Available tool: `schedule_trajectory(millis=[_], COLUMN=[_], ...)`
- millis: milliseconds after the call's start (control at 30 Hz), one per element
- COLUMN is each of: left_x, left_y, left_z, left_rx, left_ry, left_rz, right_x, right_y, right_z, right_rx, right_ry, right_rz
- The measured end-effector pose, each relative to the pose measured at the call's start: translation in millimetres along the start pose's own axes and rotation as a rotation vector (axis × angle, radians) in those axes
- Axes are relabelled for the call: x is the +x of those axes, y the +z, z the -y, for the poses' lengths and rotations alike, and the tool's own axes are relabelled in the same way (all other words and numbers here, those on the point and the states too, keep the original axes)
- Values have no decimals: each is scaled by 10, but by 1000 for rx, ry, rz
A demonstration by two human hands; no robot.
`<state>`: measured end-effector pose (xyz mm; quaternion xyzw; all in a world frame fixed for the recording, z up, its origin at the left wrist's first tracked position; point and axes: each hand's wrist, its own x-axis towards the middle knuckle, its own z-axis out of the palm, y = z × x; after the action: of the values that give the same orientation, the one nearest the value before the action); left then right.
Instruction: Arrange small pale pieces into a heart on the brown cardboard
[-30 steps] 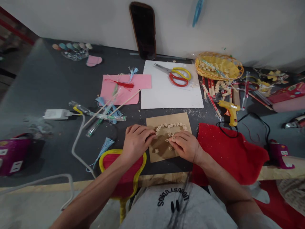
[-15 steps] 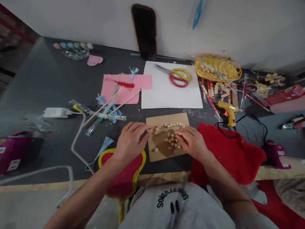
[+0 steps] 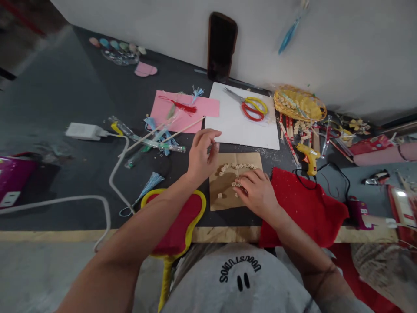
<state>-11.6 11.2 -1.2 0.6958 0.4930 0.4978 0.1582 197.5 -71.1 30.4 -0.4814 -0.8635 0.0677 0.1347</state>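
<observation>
On a brown paper sheet (image 3: 228, 202) lie small beige flower-shaped pieces, several of them set in a curved row (image 3: 239, 166). My right hand (image 3: 259, 193) is down at the sheet, fingers and thumb curled around a cluster of flower-shaped pieces (image 3: 237, 184); part of the cluster is hidden beneath the fingers. A single loose piece (image 3: 220, 195) sits left of it. Raised over the sheet's upper left corner, my left hand (image 3: 202, 156) is open, thumb and fingers apart, and no object shows in it.
Beyond the sheet lie scissors (image 3: 250, 106) on a white board (image 3: 224, 126). A yellow glue gun (image 3: 309, 158), wicker basket (image 3: 299, 102) and red cloth (image 3: 302, 208) are at right. At left are a fan with yellow edging (image 3: 202, 208), tassels (image 3: 153, 180) and a white cable (image 3: 114, 174).
My left hand has lifted away from the sheet, and its fingers have parted. My right hand has lowered onto the loose pieces and now covers part of them. The camera view has shifted.
</observation>
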Motion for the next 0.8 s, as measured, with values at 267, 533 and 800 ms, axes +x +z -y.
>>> schedule_trajectory(millis=[267, 533, 800], left_x=[20, 10, 32], left_y=[-27, 8, 17], left_z=[5, 38, 64], left_rx=[-20, -65, -71], left_ry=[15, 84, 44], left_rz=[63, 13, 26], right_x=[53, 131, 171], right_y=[69, 209, 155], right_z=[119, 176, 175], right_rx=[-57, -6, -19], right_ry=[39, 14, 28], right_rz=[20, -33, -50])
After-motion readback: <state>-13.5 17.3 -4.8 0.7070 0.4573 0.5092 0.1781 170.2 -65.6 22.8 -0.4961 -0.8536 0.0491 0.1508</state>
